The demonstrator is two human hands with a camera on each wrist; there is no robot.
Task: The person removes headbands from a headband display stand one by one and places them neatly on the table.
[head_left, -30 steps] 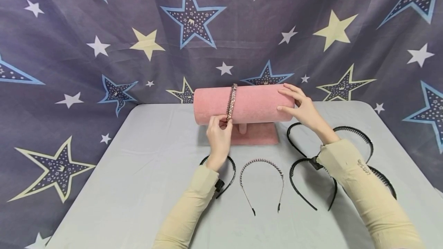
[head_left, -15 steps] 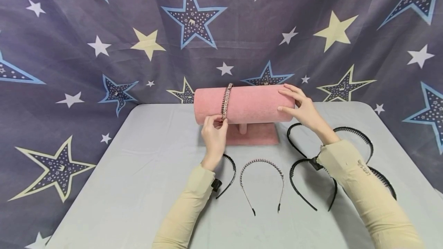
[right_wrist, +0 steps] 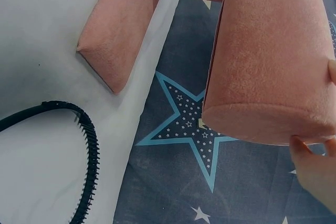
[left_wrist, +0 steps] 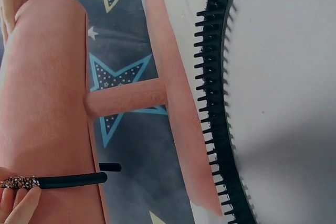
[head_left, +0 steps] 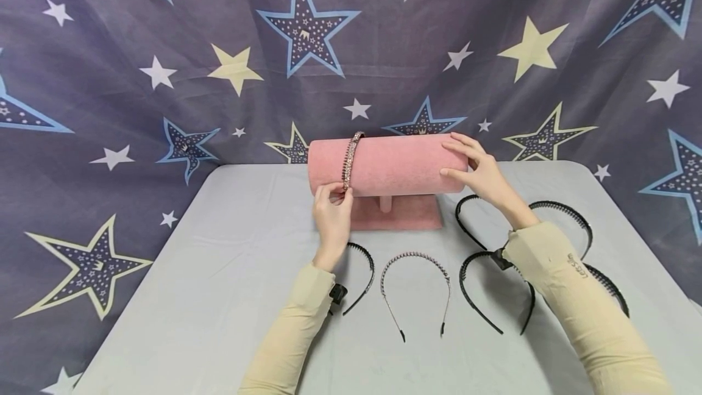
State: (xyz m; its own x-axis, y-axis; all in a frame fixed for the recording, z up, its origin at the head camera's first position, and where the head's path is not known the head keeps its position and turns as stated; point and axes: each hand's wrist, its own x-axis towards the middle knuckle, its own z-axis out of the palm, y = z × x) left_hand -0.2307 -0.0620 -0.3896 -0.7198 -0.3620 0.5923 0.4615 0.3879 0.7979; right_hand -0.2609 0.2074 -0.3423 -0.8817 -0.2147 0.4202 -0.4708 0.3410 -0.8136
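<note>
A pink, velvety headband display stand (head_left: 408,166) has a horizontal roll on a short post and a flat base. Over the roll's left part sits a glittery headband (head_left: 351,163) with dark comb teeth along one side. My left hand (head_left: 331,218) pinches its front end between thumb and fingers; in the left wrist view a bare dark end of the headband (left_wrist: 73,180) shows past the fingertips. My right hand (head_left: 479,169) holds the roll's right end, fingers on top and thumb at the front. The roll's end face shows in the right wrist view, with fingers at its edge.
On the grey-white table (head_left: 219,297) in front of the stand lie a thin silvery headband (head_left: 415,255) and a black toothed headband (head_left: 364,258), partly behind my left wrist. Several black headbands (head_left: 471,261) lie at the right under my right forearm. A starry curtain (head_left: 384,47) hangs behind.
My left hand has slid the glittery headband leftward along the roll, and it now leans slightly. My right hand and the stand have stayed in place.
</note>
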